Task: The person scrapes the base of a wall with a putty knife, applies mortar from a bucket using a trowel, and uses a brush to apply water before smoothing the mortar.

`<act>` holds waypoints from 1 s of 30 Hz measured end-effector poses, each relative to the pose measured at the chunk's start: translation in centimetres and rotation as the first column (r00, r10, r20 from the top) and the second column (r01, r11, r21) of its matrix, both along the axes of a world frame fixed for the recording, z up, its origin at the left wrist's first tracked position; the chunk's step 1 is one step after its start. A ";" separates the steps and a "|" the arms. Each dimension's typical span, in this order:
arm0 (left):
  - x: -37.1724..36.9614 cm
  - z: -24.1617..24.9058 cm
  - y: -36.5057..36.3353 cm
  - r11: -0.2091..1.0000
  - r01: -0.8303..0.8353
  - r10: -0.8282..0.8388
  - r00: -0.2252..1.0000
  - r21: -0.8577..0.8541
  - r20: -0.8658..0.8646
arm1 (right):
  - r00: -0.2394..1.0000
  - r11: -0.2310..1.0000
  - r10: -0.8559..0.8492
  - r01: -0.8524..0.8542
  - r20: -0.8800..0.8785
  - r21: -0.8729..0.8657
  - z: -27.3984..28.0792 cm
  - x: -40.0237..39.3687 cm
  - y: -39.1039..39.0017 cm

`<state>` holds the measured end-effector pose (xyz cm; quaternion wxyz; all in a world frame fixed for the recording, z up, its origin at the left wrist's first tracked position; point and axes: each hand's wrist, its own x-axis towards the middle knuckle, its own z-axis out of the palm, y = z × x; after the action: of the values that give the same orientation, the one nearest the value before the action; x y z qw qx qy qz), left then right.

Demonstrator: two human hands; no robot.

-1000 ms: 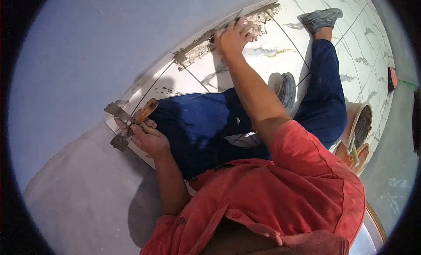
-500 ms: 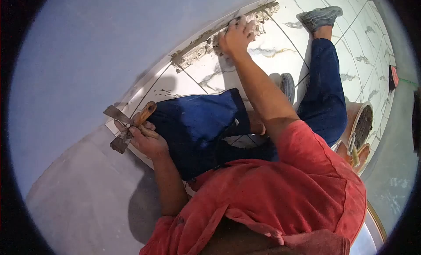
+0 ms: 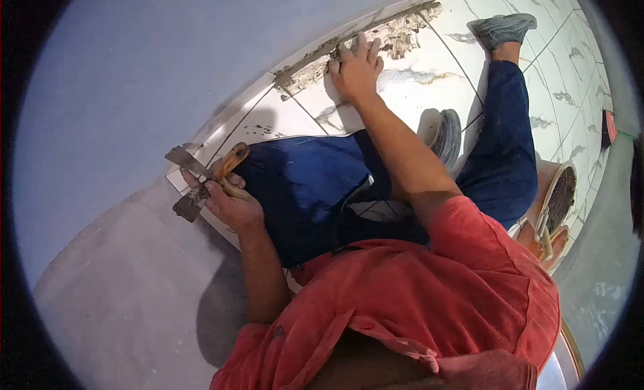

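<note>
My left hand (image 3: 231, 203) is closed around two scrapers with wooden handles. One scraper (image 3: 188, 160) has its blade toward the wall, and the other scraper (image 3: 190, 205) points its mortar-smeared blade lower down. Farther up, my right hand (image 3: 357, 71) reaches to the base of the wall, fingers spread and touching a rough strip of wet mortar (image 3: 404, 36). That strip runs along the joint between the wall and the white marbled floor tiles (image 3: 429, 88). Whether the fingertips hold any bit of mortar is hidden.
A bucket (image 3: 555, 195) with dark mortar inside stands at the right beside my leg. The blue-grey wall (image 3: 168, 61) borders the tiles on the left. Dark crumbs (image 3: 258, 130) lie on a tile, and bare grey floor (image 3: 127, 276) lies at lower left.
My right hand has shifted slightly left along the mortar strip, and its fingers are now more spread. The left hand keeps its grip on both scrapers. The whole view has shifted a little.
</note>
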<state>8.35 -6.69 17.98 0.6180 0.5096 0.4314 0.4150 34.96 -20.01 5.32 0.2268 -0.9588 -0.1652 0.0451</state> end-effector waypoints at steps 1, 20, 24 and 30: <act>-0.4 -0.4 0.2 1.000 -0.001 0.001 1.000 0.000 -0.006 | 0.999 1.000 0.014 -0.014 0.030 0.021 -0.2 -0.7 0.1; 0.1 0.3 -0.1 0.987 0.101 -0.085 0.988 0.127 -0.127 | 0.792 0.814 -0.571 0.514 0.214 0.271 -2.5 17.6 -10.8; 0.9 0.8 -0.5 1.000 -0.022 0.022 0.991 -0.003 -0.135 | 0.727 0.794 -0.608 0.554 0.319 0.250 -2.8 20.7 -11.1; -0.3 -0.4 0.8 0.991 0.067 -0.032 0.961 0.117 -0.275 | 0.843 0.874 -0.486 0.471 0.231 0.120 -3.1 19.2 -10.4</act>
<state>8.01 -5.94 17.58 0.5298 0.6103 0.4724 0.3517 54.18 -30.40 2.23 0.2360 -0.9602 0.0501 -0.1406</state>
